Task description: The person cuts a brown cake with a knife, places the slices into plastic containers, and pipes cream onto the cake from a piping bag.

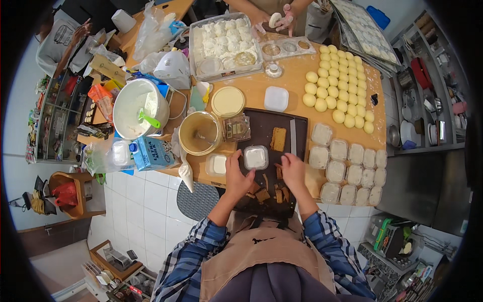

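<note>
Small square tub (255, 157) sits at frame centre on the dark tray (301, 126), your left hand (236, 176) and right hand (293, 171) flanking it, fingers curled at its sides, steadying it; grip hard to confirm. Brown cake pieces (269, 191) lie just below, within reach; filled tubs (347, 166) wait right.

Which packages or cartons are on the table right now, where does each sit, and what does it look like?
Carton: table's left front edge, lying on its side, blue and white box.
Small tub: between left hand and right hand, over the dark tray, clear square, white filling.
Filled tubs: right of the tray, clear squares in rows.
Clear wrapper: tray's left rim, brown contents.
</note>
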`<state>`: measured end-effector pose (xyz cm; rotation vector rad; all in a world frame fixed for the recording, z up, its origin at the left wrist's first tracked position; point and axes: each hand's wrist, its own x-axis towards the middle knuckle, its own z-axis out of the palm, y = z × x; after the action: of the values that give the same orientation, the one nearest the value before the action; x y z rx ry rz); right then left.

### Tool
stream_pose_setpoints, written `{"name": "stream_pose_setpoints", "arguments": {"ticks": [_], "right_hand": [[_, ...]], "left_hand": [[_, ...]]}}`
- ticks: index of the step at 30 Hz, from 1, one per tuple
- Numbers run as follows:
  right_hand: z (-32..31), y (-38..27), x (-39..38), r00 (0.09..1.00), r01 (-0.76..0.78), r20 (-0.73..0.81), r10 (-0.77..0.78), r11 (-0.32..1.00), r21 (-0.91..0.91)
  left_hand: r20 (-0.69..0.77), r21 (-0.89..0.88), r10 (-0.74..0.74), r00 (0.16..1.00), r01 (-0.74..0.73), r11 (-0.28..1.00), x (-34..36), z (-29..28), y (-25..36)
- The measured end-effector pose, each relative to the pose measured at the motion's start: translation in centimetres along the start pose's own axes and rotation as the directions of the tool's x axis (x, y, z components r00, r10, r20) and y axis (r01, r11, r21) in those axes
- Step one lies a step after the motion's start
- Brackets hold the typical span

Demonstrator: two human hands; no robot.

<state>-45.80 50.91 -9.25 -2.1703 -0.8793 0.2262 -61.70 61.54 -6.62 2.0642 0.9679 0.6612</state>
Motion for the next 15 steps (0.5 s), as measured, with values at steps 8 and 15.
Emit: {"name": "stream_pose_setpoints", "arguments": {"ticks": [8,15], "right_hand": [[-5.3,2.5,-4.2,0.965,-0.086,0.215,0.152,0.954,-0.288],[-4.3,2.1,-5.7,0.956,-0.049,0.248,0.155,0.921,-0.386]], "left_hand": [[0.169,0.006,0.024,0.985,-0.025,1.000,6.0,5.2,4.7],[0.258,0.312,-0.222,0.940,0.136,0.940,8.9,11.0,5.3]]}}
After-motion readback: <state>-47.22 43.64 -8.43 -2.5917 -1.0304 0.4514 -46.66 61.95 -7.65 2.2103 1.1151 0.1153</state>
